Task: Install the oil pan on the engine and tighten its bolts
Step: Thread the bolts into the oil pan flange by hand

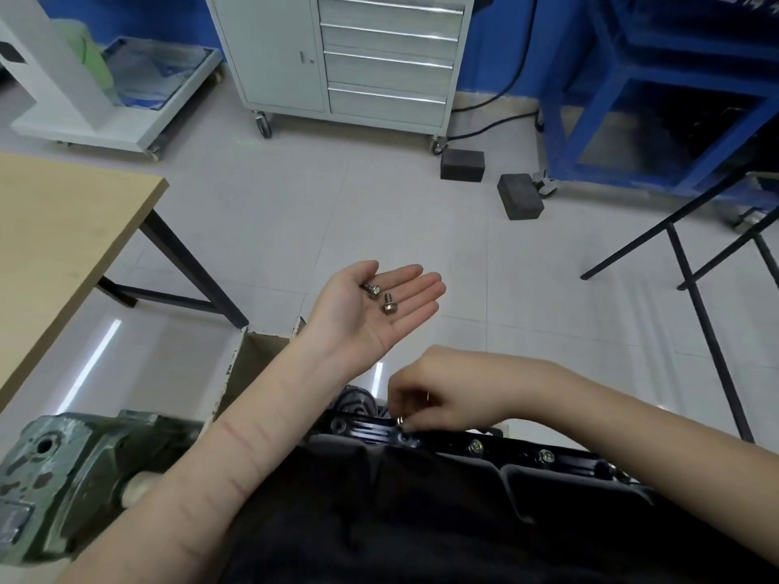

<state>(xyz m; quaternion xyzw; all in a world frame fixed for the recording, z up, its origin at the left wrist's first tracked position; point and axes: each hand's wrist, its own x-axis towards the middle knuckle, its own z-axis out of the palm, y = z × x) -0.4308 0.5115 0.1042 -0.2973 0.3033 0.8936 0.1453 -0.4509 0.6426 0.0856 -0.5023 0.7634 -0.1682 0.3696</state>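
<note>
The left hand [381,303] lies palm up with fingers straight, a released grip carrying two loose bolts [379,297] on the palm; below and just right of it, the right hand [438,392] pinches a single bolt [401,420] in its fingertips, right at the flange of the black oil pan [421,512]; two seated bolts [510,451] sit along that flange, right of this grip.
</note>
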